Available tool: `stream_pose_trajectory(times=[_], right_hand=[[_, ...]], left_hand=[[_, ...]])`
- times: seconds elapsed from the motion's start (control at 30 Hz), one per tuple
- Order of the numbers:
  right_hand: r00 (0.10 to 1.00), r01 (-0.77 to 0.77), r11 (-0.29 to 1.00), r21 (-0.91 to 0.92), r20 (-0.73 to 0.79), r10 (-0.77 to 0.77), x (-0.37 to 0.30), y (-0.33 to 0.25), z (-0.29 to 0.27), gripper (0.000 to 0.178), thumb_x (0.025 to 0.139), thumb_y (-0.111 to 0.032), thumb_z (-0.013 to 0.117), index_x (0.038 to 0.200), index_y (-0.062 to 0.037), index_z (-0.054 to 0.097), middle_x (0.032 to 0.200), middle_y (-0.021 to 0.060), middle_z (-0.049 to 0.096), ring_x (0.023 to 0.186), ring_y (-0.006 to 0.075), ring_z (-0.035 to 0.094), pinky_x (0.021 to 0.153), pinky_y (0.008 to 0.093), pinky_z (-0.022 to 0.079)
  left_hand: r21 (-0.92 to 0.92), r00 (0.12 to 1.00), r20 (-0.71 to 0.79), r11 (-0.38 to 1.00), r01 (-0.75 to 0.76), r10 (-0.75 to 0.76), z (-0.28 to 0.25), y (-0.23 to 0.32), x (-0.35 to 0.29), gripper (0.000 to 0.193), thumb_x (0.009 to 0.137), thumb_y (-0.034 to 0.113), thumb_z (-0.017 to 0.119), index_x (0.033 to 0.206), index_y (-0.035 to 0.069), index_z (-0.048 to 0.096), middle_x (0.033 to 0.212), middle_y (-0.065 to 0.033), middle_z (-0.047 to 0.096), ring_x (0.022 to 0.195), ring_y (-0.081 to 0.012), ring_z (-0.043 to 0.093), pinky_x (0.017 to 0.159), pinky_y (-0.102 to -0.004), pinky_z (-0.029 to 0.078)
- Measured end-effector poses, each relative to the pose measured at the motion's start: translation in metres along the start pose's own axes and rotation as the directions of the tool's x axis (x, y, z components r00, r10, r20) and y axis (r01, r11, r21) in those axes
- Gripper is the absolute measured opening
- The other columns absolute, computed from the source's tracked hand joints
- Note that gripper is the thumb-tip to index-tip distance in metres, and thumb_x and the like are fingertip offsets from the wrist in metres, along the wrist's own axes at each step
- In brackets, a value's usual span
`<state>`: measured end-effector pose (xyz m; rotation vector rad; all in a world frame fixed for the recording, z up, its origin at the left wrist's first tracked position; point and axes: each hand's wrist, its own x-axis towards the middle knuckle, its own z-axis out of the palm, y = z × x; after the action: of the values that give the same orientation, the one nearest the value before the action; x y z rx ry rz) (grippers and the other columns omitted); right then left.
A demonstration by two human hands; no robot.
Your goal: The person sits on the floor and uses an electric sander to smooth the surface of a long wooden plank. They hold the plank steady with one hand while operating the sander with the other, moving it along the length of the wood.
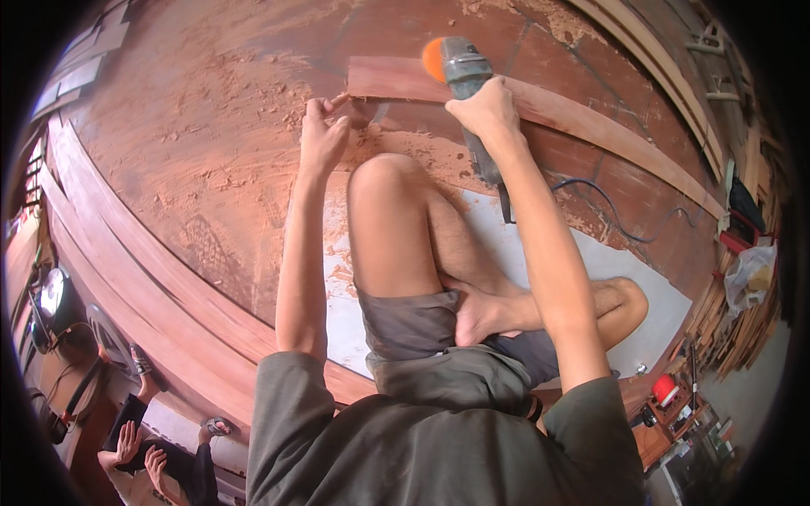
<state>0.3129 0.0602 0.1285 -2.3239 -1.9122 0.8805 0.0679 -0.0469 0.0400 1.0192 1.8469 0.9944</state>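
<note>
Reddish dust (253,110) coats the floor (544,63), where a long plank (582,122) lies crosswise. The right hand (485,110) wraps a power sander (468,63), its orange disc (434,61) over the plank; the half-curled left hand (323,133) is beside its end, any hold unclear. Sanding seems in hand; next calls for steady, level passes.

Woodworking workshop, reddish sawdust (245,126) strewn about, long planks (156,266), stacked timber strips (730,333), power tool (467,61)

I can pass the left hand (324,135) leftward over the sawdust (228,110) to the long boards (152,244) at the floor's (371,34) left edge. A raised knee (386,184) blocks me between the forearms (301,261); rightward, the power tool (467,69) and a cable (622,228) obstruct.
</note>
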Motion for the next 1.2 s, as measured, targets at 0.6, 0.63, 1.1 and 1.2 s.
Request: stream_pose_trajectory(times=[0.6,0.63,1.1,1.2], right_hand=[[0.965,0.262,0.961,0.086,-0.045,-0.258,0.009,-0.011,0.036,0.056,0.070,-0.026,0.084,0.115,0.0010,0.067,0.110,0.0309,0.070,0.109,0.0455,0.067,0.090,0.0510,0.056],[0.979,0.204,0.973,0.108,-0.053,-0.199,-0.001,0.000,0.018,0.056,0.070,-0.025,0.083,0.116,0.0018,0.066,0.112,0.0320,0.069,0.112,0.0455,0.066,0.093,0.0513,0.055],[0.989,-0.100,0.994,0.044,-0.103,0.104,0.001,0.100,-0.046,0.076,0.065,-0.027,0.083,0.125,0.0080,0.052,0.117,0.0320,0.068,0.112,0.0451,0.066,0.099,0.0479,0.053],[0.996,0.013,0.997,0.072,-0.085,-0.007,-0.006,0.056,-0.024,0.069,0.069,-0.025,0.079,0.123,0.0088,0.051,0.113,0.0324,0.069,0.109,0.0467,0.067,0.098,0.0479,0.054]], left_hand=[[0.170,0.937,-0.281,0.972,-0.162,0.206,-0.005,-0.048,-0.008,0.025,0.082,0.017,0.067,0.104,0.005,0.064,0.104,-0.0181,0.070,0.100,-0.0381,0.065,0.086,-0.0464,0.052],[0.213,0.927,-0.233,0.946,-0.245,0.292,-0.005,-0.035,-0.010,0.031,0.087,0.010,0.065,0.116,0.000,0.064,0.102,-0.0165,0.073,0.094,-0.0298,0.070,0.084,-0.0388,0.054],[0.391,0.995,0.104,0.920,-0.032,-0.010,0.043,0.029,0.001,0.054,0.087,0.029,0.063,0.138,0.011,0.061,0.146,-0.0174,0.049,0.137,-0.0406,0.042,0.112,-0.0607,0.034],[0.493,0.992,0.125,0.869,-0.035,-0.031,0.054,0.043,-0.005,0.061,0.086,0.030,0.064,0.143,0.010,0.057,0.147,-0.0170,0.045,0.136,-0.0414,0.039,0.107,-0.0643,0.034]])
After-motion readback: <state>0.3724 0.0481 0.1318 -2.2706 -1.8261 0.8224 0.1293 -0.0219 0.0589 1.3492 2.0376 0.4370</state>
